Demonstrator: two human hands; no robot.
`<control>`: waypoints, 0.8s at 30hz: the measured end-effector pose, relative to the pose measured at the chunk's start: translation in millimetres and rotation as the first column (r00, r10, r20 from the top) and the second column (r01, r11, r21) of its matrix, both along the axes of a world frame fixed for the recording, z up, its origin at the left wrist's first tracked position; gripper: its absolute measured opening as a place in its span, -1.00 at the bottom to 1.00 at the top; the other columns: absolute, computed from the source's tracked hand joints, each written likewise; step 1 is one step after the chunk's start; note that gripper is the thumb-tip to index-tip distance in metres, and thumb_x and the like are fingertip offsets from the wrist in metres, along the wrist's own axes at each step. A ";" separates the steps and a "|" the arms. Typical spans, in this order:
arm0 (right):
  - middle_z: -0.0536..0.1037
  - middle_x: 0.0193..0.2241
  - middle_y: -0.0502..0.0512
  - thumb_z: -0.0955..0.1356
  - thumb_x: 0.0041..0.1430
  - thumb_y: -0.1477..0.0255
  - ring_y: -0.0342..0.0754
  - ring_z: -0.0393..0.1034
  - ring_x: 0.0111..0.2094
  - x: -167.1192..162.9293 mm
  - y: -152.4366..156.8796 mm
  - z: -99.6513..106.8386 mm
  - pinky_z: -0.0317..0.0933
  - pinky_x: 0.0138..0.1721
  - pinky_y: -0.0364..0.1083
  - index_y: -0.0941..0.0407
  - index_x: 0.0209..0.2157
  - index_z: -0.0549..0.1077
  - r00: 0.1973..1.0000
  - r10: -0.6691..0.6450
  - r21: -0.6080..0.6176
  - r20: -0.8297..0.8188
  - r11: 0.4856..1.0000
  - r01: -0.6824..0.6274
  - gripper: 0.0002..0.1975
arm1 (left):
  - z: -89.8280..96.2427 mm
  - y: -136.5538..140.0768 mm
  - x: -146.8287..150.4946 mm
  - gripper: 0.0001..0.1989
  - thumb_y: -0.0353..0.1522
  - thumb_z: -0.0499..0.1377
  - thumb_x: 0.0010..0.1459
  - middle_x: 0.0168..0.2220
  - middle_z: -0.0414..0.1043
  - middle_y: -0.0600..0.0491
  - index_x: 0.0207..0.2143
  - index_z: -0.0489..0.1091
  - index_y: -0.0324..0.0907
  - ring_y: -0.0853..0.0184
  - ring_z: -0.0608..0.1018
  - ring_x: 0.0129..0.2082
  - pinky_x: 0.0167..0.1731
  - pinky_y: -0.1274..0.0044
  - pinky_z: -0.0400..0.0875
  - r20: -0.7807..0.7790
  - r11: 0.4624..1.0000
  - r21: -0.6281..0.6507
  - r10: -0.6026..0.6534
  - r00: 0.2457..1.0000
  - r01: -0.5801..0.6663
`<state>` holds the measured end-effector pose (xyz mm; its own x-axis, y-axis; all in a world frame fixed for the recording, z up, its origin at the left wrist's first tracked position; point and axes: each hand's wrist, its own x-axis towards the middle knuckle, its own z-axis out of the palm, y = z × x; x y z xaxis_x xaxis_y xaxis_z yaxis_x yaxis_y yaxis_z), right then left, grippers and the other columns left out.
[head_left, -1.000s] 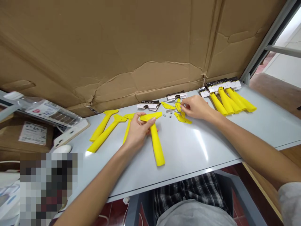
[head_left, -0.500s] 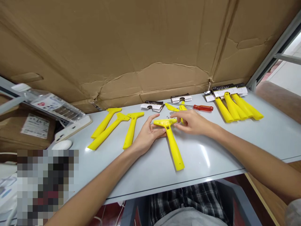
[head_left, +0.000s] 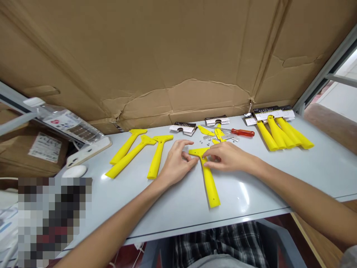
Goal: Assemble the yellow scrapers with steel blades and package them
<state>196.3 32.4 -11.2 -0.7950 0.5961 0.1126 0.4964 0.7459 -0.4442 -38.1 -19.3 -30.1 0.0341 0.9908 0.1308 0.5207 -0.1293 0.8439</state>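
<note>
Near centre: yellow handle [head_left: 211, 186], butt toward the near edge of the grey table [head_left: 173, 208], its T-shaped head pointing far. My right hand [head_left: 227, 156] bends over head and neck, fingers narrow; I can't tell whether they pinch it. My left hand [head_left: 178, 160], half spread, holds nothing I can see, thumb at the neck. Left: three yellow handles [head_left: 157, 158]; beyond them a carton [head_left: 21, 160], white label [head_left: 45, 147] illegible to me. Far centre: tiny screws [head_left: 208, 144], red screwdriver [head_left: 242, 132], two black-and-white cards [head_left: 182, 128], print unreadable. Far right: bunched handles [head_left: 276, 134] under similar cards [head_left: 260, 113], likewise unreadable.
</note>
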 end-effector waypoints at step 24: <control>0.59 -0.32 0.05 0.37 0.14 0.41 -0.16 0.29 -0.43 53.0 53.6 6.8 -0.05 -0.37 -0.13 -0.08 0.08 0.59 0.895 -0.381 0.165 0.231 0.922 0.350 -0.55 | 11.9 35.5 -56.8 -0.81 -0.26 0.14 0.22 -0.32 0.63 -0.01 -0.27 0.52 -0.11 0.18 0.57 -0.37 -0.26 0.37 0.37 -0.548 0.975 0.221 0.157 0.821 -0.039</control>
